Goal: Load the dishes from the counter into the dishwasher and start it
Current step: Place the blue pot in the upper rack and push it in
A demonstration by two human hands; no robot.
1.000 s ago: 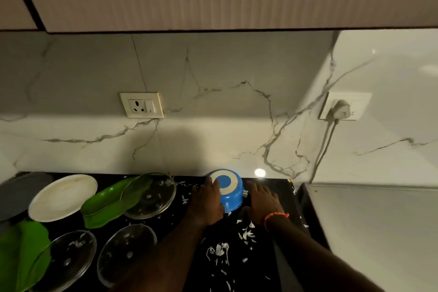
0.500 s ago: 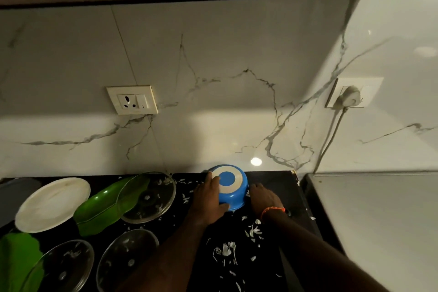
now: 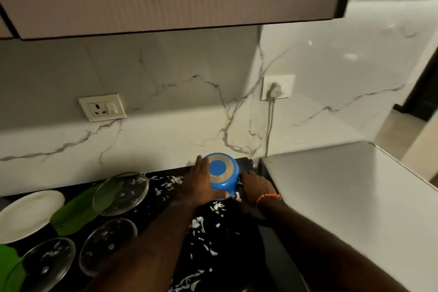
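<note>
Nearest, left of the blue pot (image 3: 222, 174), two glass plates (image 3: 107, 245) lie on the black counter (image 3: 227, 253) amid white scraps. Beyond them sit a green leaf-shaped dish (image 3: 78, 208), a third glass plate and a white plate (image 3: 28, 213). The left hand (image 3: 198, 185) grips the upturned pot's side, fingers curled round it; the right hand (image 3: 254, 187) rests just right of it, its fingers hidden, so its grip cannot be told. Since a second ago the pot has tilted up off the counter, so loading is probably just beginning.

We have tipped the blue bowl (image 3: 222, 174) up against the backsplash (image 3: 166, 135), our left hand (image 3: 200, 185) now cupping its underside.
</note>
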